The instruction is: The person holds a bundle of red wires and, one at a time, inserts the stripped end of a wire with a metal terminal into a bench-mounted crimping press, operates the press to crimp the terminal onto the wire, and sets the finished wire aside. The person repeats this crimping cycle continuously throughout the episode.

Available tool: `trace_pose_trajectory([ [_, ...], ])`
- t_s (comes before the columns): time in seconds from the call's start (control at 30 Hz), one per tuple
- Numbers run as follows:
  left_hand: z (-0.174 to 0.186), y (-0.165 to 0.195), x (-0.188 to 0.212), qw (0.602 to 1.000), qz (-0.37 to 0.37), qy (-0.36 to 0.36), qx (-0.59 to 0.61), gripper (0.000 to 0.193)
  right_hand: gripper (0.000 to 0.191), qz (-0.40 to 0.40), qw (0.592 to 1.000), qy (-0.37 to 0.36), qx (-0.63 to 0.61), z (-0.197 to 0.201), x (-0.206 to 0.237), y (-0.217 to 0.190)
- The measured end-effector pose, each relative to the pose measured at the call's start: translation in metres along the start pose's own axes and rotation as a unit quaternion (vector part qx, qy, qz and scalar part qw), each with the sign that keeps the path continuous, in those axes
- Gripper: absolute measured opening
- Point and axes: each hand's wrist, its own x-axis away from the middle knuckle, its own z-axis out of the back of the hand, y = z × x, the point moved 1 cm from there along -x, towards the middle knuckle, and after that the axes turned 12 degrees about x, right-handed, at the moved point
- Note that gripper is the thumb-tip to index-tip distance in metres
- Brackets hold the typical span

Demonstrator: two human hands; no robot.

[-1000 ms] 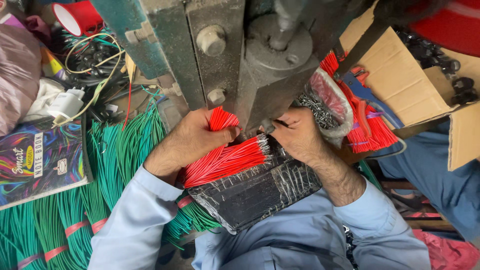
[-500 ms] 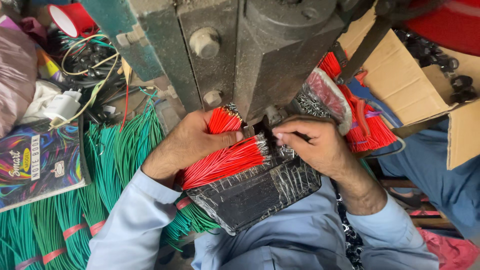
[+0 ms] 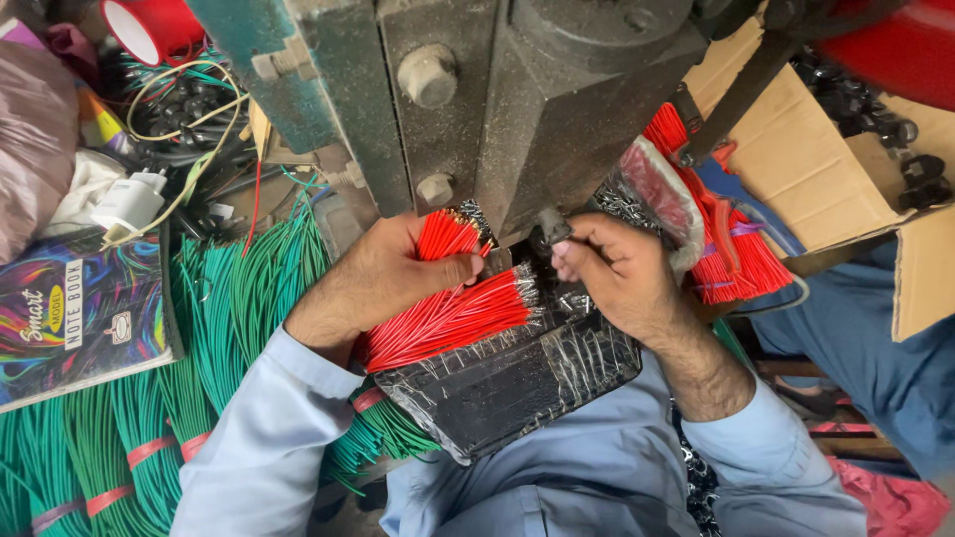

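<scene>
The left hand (image 3: 393,273) is closed around a bundle of red wires (image 3: 448,316), its thumb pressing over them, with a shorter tuft of the same red wires (image 3: 445,236) sticking up between its fingers. The main bundle's long axis runs from below the left wrist up and across toward the right hand (image 3: 617,273), its stripped ends finishing just short of that hand's fingertips, under the nose of the grey metal press (image 3: 517,109) that stands directly ahead of both hands. The right hand is narrowly pinched, thumb and forefinger meeting at the press's lower tip; whether a single wire sits in that pinch cannot be told. Beneath both hands lies a black tray wrapped in clear film (image 3: 507,383), which carries the bundle. Beyond the right hand a cardboard box (image 3: 796,159) holds more red wires (image 3: 731,254). Outside the left arm, bundles of green wires (image 3: 149,418) lie banded together beside a notebook (image 3: 80,318).
</scene>
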Motion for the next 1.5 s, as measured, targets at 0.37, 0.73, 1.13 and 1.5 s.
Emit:
trace_pose_trajectory([
  [0.37, 0.002, -0.010, -0.003, 1.000, 0.006, 0.030, 0.000, 0.015, 0.010, 0.043, 0.999, 0.002, 0.003, -0.023, -0.017, 0.001],
  [0.73, 0.000, -0.006, -0.004, 1.000, 0.024, 0.019, -0.001, 0.016, 0.011, 0.062, 0.997, 0.014, 0.039, -0.023, -0.022, 0.009],
  [1.13, -0.001, -0.001, -0.003, 0.999, 0.026, 0.024, -0.016, 0.016, 0.009, 0.070, 0.997, 0.004, 0.021, -0.025, -0.019, 0.002],
  [1.5, -0.002, -0.002, -0.001, 0.996, 0.034, 0.024, -0.079, 0.016, 0.012, 0.149, 0.935, -0.063, 0.315, 0.026, 0.016, -0.038],
])
